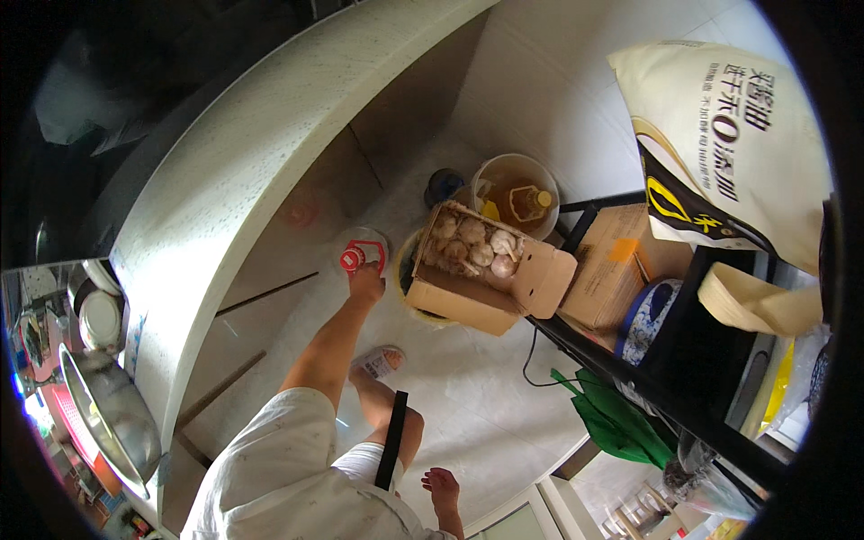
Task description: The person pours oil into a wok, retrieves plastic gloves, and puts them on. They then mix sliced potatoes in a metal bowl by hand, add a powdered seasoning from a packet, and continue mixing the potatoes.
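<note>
My left hand (pixel 368 282) reaches down at arm's length and grips the red handle of a clear plastic jug (pixel 382 237) with a red screw cap (pixel 352 258). The jug seems to stand on the tiled floor, though its lower body is hidden below the handle. Low in the picture, my right hand (pixel 442 487) hangs beside my leg with loosely bent fingers and nothing in it. To the right of the jug, an open cardboard box (pixel 466 307) of garlic bulbs (pixel 480 254) rests on top of a round, yellow-rimmed container (pixel 403 266).
Behind the box stands a whitish bucket (pixel 516 160) holding an oil bottle (pixel 533 202). A speckled countertop (pixel 223 182) curves overhead on the left, bearing a metal basin (pixel 125 418). On the right, a black rack (pixel 648 374) holds cartons (pixel 601 256); a green bag (pixel 614 418) and a cable hang there.
</note>
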Demonstrator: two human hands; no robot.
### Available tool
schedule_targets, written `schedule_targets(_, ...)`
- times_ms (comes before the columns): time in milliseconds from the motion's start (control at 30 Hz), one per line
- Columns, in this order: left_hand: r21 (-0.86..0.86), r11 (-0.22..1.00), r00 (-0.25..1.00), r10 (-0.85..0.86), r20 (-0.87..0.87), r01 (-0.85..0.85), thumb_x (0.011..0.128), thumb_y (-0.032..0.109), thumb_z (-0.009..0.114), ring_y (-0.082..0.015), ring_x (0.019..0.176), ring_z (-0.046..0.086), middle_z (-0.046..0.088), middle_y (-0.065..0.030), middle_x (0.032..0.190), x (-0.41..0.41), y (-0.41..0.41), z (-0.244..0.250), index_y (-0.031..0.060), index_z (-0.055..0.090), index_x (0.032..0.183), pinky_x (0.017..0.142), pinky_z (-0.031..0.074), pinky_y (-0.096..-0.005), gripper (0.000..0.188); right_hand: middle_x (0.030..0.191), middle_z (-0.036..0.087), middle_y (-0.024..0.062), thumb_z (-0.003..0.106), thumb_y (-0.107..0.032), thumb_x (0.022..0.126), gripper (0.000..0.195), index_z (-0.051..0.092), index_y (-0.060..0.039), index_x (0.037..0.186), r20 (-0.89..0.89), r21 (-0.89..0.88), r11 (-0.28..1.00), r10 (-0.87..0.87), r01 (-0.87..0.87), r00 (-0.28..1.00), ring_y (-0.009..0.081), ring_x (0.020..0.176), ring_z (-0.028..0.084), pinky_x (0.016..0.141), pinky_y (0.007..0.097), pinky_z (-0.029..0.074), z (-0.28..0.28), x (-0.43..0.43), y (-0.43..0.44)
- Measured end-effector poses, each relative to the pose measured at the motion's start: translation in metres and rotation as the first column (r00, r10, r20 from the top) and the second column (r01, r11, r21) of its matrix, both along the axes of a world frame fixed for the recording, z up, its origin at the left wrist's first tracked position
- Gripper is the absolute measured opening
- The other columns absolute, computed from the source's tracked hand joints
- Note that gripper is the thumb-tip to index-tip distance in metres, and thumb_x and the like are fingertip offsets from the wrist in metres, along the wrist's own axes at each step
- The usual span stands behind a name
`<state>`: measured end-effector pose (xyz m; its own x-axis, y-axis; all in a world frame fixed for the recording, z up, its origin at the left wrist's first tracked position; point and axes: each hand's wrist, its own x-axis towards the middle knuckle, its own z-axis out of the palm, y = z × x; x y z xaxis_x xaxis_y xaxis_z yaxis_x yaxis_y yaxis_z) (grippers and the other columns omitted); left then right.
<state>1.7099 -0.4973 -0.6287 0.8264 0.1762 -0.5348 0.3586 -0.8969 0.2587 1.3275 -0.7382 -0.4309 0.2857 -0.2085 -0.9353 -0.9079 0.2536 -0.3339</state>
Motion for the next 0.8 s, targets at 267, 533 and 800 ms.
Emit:
schedule_targets(267, -0.123, 0.992, 0.994, 0.024, -0.103, -0.037, 0.071, 0.024, 0.06, -0.029, 0.094, 0.055, 0.058, -0.0132, 0.101, -0.059, -0.004, 0.041, 0.0065, 0.052, 0.106, 0.079, 0.045, -0.0409, 0.039, 0.079, 0.061, 0.0073, 0.057, -0.005, 0.08, 0.014, 0.054, -0.0038, 0.094, 0.058, -0.115, 0.993, 0.018, -0.011, 0.998, 0.0158, 0.067, 0.061, 0.057, 0.0264, 0.051, 0.034, -0.055, -0.036)
schedule_targets(533, 0.16, 0.471, 0.492, -0.764, -0.417, 0.868, 0.08, 0.013, 0.049, -0.0242, 0.094, 0.056, 0.058, -0.0102, 0.103, -0.198, -0.017, 0.074, 0.009, 0.057, 0.104, 0.072, 0.048, -0.0365, 0.025, 0.083, 0.063, 0.0062, 0.059, -0.014, 0.079, 0.019, 0.058, -0.005, 0.096, 0.323, -0.336, 0.919, 0.317, -0.205, 0.892, 0.0141, 0.072, 0.062, 0.062, 0.0252, 0.05, 0.044, -0.143, -0.078)
schedule_targets(800, 0.044, -0.066, -0.011, -0.663, -0.749, 0.997, 0.088, 0.029, 0.045, -0.022, 0.082, 0.057, 0.059, -0.0073, 0.092, -0.315, -0.125, 0.213, 0.0092, 0.057, 0.1, 0.071, 0.046, -0.039, 0.026, 0.086, 0.063, 0.0099, 0.059, -0.023, 0.078, 0.026, 0.059, -0.0069, 0.099, 0.251, -0.696, 0.699, 0.456, -0.168, 0.854, 0.0201, 0.08, 0.061, 0.072, 0.0312, 0.048, 0.099, -0.3, -0.233)
